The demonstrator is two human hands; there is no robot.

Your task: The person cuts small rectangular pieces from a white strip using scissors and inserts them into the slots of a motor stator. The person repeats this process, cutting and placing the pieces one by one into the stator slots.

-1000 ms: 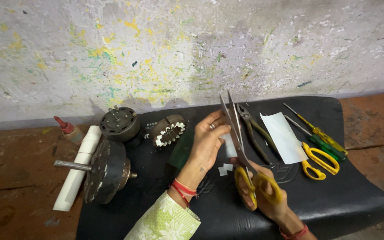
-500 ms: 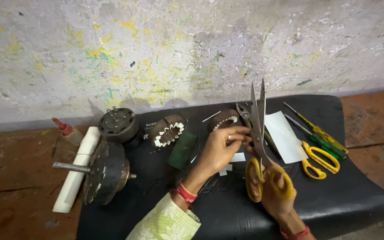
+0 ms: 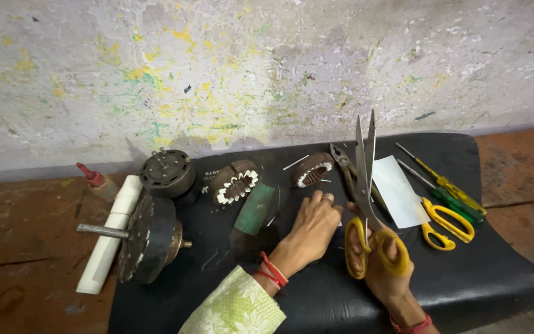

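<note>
My right hand (image 3: 385, 272) grips the yellow handles of long scissors (image 3: 366, 179), whose blades point straight up and are almost closed. My left hand (image 3: 314, 222) rests palm down on the black mat (image 3: 477, 278), fingers bent near small white paper scraps, just left of the scissors. A green strip (image 3: 254, 208) lies to its left. Two brown wound coil pieces (image 3: 235, 181) (image 3: 313, 169) lie beyond the fingers. Pliers (image 3: 348, 170) lie behind the scissor blades.
A dark round motor rotor with a shaft (image 3: 146, 238) and a round motor housing (image 3: 167, 174) sit at the left. A white tube (image 3: 109, 232) and a red-capped bottle (image 3: 97, 181) lie beside them. White paper (image 3: 399, 190), smaller yellow scissors (image 3: 443, 222) and screwdrivers (image 3: 446, 185) lie right.
My right hand has swung the scissors from tilted left to upright and moved right. My left hand has dropped from the blades down onto the mat.
</note>
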